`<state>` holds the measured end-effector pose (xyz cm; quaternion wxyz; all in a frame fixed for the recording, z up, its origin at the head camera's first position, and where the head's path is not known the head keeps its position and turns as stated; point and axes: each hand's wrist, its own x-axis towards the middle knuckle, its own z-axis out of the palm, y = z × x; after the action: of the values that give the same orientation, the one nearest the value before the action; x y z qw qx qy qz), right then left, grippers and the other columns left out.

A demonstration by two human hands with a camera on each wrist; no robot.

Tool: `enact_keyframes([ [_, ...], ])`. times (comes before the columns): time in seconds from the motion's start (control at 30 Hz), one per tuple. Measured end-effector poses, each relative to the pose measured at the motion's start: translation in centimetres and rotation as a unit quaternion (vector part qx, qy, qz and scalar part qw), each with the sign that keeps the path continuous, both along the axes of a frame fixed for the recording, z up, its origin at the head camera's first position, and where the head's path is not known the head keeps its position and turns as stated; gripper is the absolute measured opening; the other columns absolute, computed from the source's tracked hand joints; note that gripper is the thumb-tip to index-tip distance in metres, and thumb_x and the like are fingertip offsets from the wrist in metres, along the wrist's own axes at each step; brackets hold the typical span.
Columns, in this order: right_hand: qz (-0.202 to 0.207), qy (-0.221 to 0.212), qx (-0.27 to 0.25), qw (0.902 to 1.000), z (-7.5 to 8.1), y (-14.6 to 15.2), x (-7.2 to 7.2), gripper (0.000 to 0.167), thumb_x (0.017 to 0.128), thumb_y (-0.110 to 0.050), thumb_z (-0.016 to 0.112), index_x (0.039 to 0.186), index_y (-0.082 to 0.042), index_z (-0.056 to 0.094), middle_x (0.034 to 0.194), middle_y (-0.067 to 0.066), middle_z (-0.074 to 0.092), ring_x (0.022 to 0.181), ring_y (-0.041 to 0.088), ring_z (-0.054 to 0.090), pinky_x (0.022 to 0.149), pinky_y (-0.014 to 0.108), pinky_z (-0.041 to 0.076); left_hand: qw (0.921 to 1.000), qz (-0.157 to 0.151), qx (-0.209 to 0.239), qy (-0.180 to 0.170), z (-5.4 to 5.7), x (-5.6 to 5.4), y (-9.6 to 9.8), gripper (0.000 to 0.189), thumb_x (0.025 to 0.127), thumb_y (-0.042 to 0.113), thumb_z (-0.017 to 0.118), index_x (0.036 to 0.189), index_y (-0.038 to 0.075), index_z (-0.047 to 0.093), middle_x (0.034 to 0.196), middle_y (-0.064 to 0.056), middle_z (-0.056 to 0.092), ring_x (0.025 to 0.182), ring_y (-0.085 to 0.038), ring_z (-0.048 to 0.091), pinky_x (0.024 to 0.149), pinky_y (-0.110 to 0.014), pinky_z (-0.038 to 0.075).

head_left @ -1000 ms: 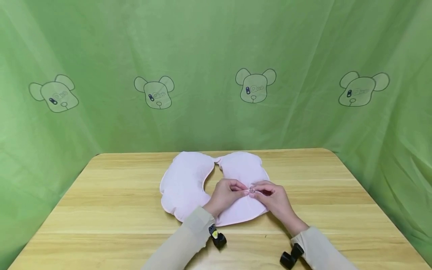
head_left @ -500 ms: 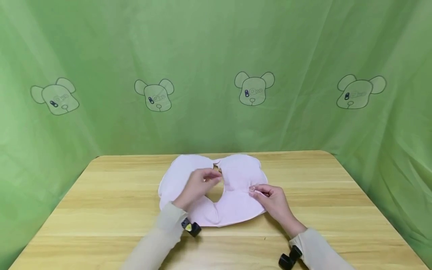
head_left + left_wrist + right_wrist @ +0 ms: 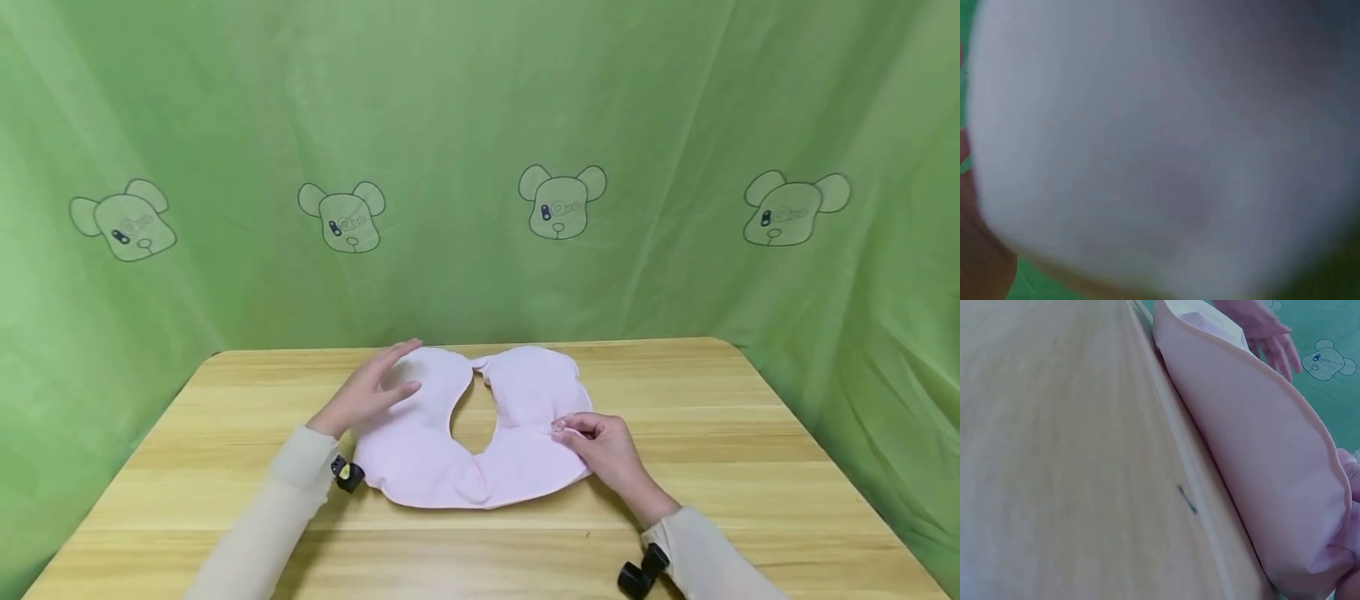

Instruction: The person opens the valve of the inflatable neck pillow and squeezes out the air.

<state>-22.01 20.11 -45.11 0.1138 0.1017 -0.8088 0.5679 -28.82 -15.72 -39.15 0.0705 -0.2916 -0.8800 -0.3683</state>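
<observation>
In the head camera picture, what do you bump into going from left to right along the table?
Left hand → pink U-shaped pillow → small clear valve pinched on the pillow → right hand, all on the wooden table.

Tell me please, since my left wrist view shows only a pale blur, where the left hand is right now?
Observer: The left hand rests with straight fingers on the left lobe of the pale pink U-shaped inflatable pillow, which lies on the light wooden table.
Operator: Thank you. And what is the other hand doing?
Observer: The right hand pinches a small clear valve on the pillow's right lobe.
Operator: Does the pillow look full?
Observer: In the right wrist view it looks fairly flat, with a seamed edge; how much air it holds I cannot tell.
</observation>
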Motion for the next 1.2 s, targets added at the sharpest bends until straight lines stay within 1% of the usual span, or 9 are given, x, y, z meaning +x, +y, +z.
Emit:
enact_keyframes([
  [0.17, -0.003, -0.040, -0.017, 0.9991, -0.1, 0.1, -0.2, 0.013, 0.078, -0.007, 0.075, 0.079, 0.005, 0.070, 0.086, 0.014, 0.072, 0.075, 0.002, 0.063, 0.055, 0.020, 0.051, 0.9982, -0.004, -0.057, -0.020, -1.2, -1.3, -1.1, 0.079, 0.090, 0.040, 0.059, 0.152, 0.019, 0.015, 0.158, 0.000, 0.008, 0.144, -0.030, 0.007, 0.112, -0.059, 0.010],
  [0.23, 0.001, -0.051, -0.023, 0.9984, -0.1, 0.2, -0.2, 0.014, 0.078, -0.006, 0.076, 0.079, 0.006, 0.069, 0.087, 0.015, 0.072, 0.074, 0.002, 0.064, 0.054, 0.020, 0.051, 0.9973, -0.008, -0.068, -0.026, -1.5, -1.5, -1.1, 0.081, 0.091, 0.041, 0.058, 0.153, 0.020, 0.010, 0.158, 0.003, 0.003, 0.145, -0.028, 0.002, 0.113, -0.056, 0.006],
  [0.37, 0.012, -0.058, -0.035, 0.9976, -0.2, 0.3, -0.4, 0.015, 0.077, -0.004, 0.075, 0.083, 0.008, 0.069, 0.088, 0.017, 0.072, 0.074, 0.002, 0.065, 0.057, 0.020, 0.053, 0.9969, -0.023, -0.064, -0.038, -2.1, -1.9, -0.9, 0.081, 0.092, 0.042, 0.055, 0.153, 0.020, 0.007, 0.158, 0.004, -0.001, 0.145, -0.028, -0.003, 0.113, -0.055, 0.001],
  [0.47, 0.015, -0.061, -0.036, 0.9973, -0.4, 0.4, -0.5, 0.016, 0.077, -0.004, 0.075, 0.086, 0.008, 0.070, 0.087, 0.015, 0.072, 0.074, 0.003, 0.065, 0.058, 0.020, 0.053, 0.9961, -0.040, -0.069, -0.037, -2.3, -2.2, -0.5, 0.081, 0.092, 0.045, 0.053, 0.153, 0.017, 0.006, 0.158, 0.001, -0.002, 0.144, -0.030, -0.004, 0.113, -0.054, -0.002],
  [0.63, 0.017, -0.063, -0.032, 0.9974, -0.5, 0.3, -0.5, 0.016, 0.077, -0.004, 0.076, 0.084, 0.008, 0.069, 0.086, 0.015, 0.072, 0.074, 0.003, 0.065, 0.058, 0.020, 0.053, 0.9957, -0.061, -0.063, -0.029, -2.7, -2.4, 0.2, 0.086, 0.089, 0.051, 0.054, 0.152, 0.014, 0.008, 0.158, -0.007, 0.001, 0.144, -0.032, -0.003, 0.113, -0.054, -0.004],
  [0.73, 0.019, -0.060, -0.032, 0.9975, -0.5, 0.2, -0.4, 0.015, 0.077, -0.004, 0.076, 0.083, 0.008, 0.069, 0.085, 0.015, 0.072, 0.074, 0.004, 0.064, 0.058, 0.019, 0.052, 0.9949, -0.072, -0.060, -0.037, -3.0, -2.4, 0.6, 0.090, 0.088, 0.060, 0.051, 0.152, 0.013, 0.008, 0.158, -0.010, 0.002, 0.143, -0.035, -0.004, 0.112, -0.058, -0.004],
  [0.9, 0.023, -0.061, -0.034, 0.9973, -0.2, 0.1, -0.2, 0.015, 0.077, -0.003, 0.076, 0.085, 0.008, 0.069, 0.083, 0.013, 0.072, 0.073, 0.004, 0.064, 0.056, 0.019, 0.052, 0.9924, -0.085, -0.063, -0.063, -3.4, -2.2, 1.1, 0.101, 0.081, 0.074, 0.045, 0.152, 0.014, 0.007, 0.158, -0.010, 0.002, 0.143, -0.036, -0.005, 0.111, -0.060, -0.004],
  [1.07, 0.023, -0.071, -0.033, 0.9966, -0.1, 0.1, -0.2, 0.016, 0.077, -0.002, 0.075, 0.086, 0.009, 0.069, 0.084, 0.015, 0.071, 0.073, 0.004, 0.064, 0.056, 0.020, 0.052, 0.9910, -0.088, -0.065, -0.078, -3.7, -2.2, 1.1, 0.097, 0.082, 0.069, 0.049, 0.153, 0.016, 0.010, 0.159, -0.008, 0.005, 0.144, -0.035, -0.003, 0.111, -0.061, -0.002],
  [1.2, 0.018, -0.077, -0.025, 0.9966, 0.0, 0.2, -0.2, 0.018, 0.077, -0.005, 0.075, 0.087, 0.008, 0.069, 0.086, 0.015, 0.071, 0.074, 0.004, 0.064, 0.058, 0.020, 0.052, 0.9905, -0.087, -0.078, -0.073, -3.9, -2.1, 1.0, 0.088, 0.085, 0.063, 0.053, 0.152, 0.018, 0.016, 0.158, -0.009, 0.009, 0.143, -0.037, 0.000, 0.111, -0.061, -0.001],
])
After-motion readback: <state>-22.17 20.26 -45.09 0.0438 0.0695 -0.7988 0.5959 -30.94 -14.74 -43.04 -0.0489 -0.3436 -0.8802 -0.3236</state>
